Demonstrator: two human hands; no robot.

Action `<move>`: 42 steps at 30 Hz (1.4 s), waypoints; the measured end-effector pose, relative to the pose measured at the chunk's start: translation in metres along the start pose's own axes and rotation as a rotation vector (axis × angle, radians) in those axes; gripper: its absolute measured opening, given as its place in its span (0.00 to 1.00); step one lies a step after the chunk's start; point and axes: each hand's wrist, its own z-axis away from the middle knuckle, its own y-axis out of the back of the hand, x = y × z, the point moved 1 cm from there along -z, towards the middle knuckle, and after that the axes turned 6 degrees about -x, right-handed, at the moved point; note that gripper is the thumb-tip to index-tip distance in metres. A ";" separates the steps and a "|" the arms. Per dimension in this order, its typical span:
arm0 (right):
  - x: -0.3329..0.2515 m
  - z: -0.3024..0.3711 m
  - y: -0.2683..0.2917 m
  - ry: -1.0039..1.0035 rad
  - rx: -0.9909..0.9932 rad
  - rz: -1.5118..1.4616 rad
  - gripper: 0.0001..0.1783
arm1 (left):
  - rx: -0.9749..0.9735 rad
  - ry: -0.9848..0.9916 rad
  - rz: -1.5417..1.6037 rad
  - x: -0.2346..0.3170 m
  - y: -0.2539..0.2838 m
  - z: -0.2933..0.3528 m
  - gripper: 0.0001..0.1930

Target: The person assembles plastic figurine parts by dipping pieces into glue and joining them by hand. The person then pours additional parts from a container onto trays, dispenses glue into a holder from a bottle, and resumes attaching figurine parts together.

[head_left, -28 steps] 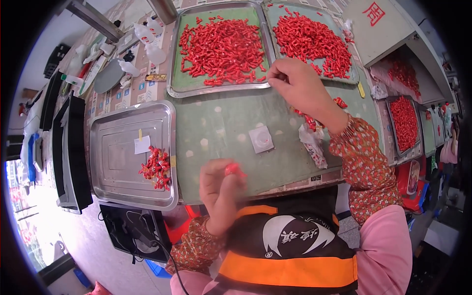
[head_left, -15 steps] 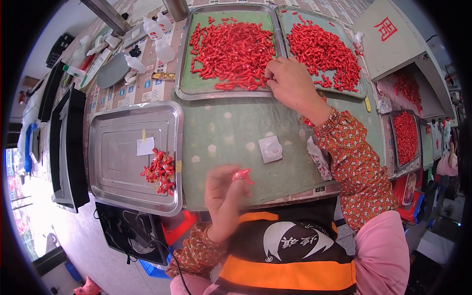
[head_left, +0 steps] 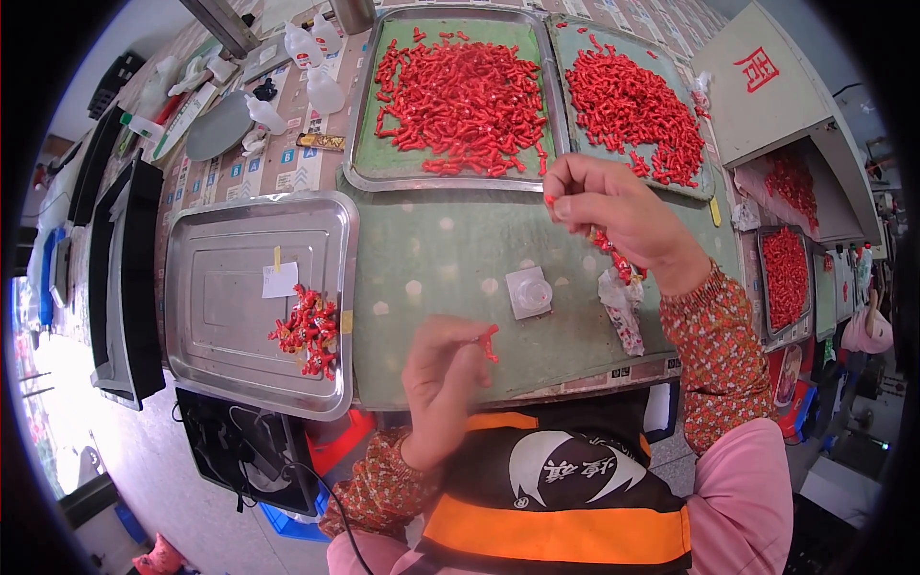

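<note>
My left hand (head_left: 443, 369) hovers near the table's front edge and pinches a small red piece (head_left: 490, 342) between its fingertips. My right hand (head_left: 613, 213) is raised just in front of the two far trays, fingers closed on a tiny red piece (head_left: 550, 200). A few more red pieces (head_left: 613, 255) lie under its palm. The far middle tray (head_left: 356, 144) and the far right tray (head_left: 567, 43) each hold a heap of red pieces. A metal tray (head_left: 220, 287) at the left holds a small cluster of red pieces (head_left: 309, 331) and a white paper slip (head_left: 280, 280).
A small clear plastic dish (head_left: 530, 292) and a crumpled wrapper (head_left: 623, 307) lie on the green mat. Squeeze bottles (head_left: 321, 88) and a grey lid (head_left: 218, 126) stand at the far left. A beige machine (head_left: 781, 86) and a bin of red pieces (head_left: 788, 273) are at the right.
My right hand has drawn back from the far middle tray toward me with a red piece. My left hand has stayed near the front edge, still holding its red piece.
</note>
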 end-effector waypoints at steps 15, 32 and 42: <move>0.006 0.079 -0.062 -0.208 -0.191 -0.470 0.09 | -0.041 0.038 -0.293 -0.002 -0.028 0.003 0.09; 0.028 0.095 -0.095 -0.063 0.038 -0.218 0.05 | -0.082 -0.126 -0.587 -0.014 -0.022 0.013 0.06; 0.027 0.084 -0.075 0.149 0.317 0.119 0.06 | 0.049 0.178 -0.072 -0.008 -0.018 0.016 0.14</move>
